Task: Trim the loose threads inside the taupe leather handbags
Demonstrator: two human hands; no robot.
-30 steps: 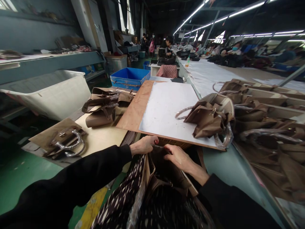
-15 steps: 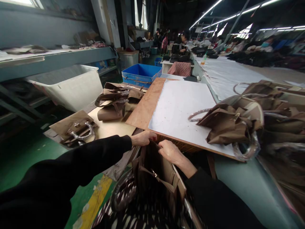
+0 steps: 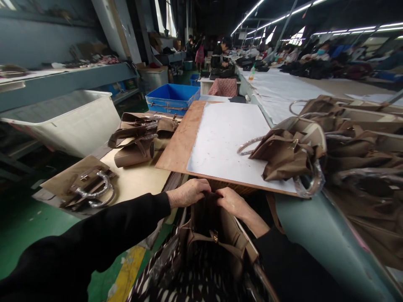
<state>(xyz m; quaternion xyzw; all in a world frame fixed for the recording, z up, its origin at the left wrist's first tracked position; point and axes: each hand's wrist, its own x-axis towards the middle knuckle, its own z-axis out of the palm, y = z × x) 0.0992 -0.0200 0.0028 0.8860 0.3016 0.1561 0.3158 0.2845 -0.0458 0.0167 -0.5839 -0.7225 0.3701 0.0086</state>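
Note:
A brown handbag (image 3: 234,230) rests on my lap with its mouth facing up, a small gold clasp (image 3: 215,236) on the strap across it. At the bag's far edge my left hand (image 3: 189,192) has its fingers closed on the rim. My right hand (image 3: 234,204) pinches the same rim a little to the right. The two hands are close together but apart. A plastic-wrapped handle (image 3: 162,256) lies at the bag's left side. What is inside the bag is too dark to make out.
Ahead lies a board with a white sheet (image 3: 226,138); a brown handbag (image 3: 283,153) sits on its right part, beside a pile of bags (image 3: 362,147). More bags (image 3: 135,142) lie at left. Beyond stand a white bin (image 3: 75,121) and a blue bin (image 3: 171,98). People work farther back.
The view has turned slightly to the right, so the surroundings sit farther left. My hands stay on the bag's far rim, with the left one now showing more of its back.

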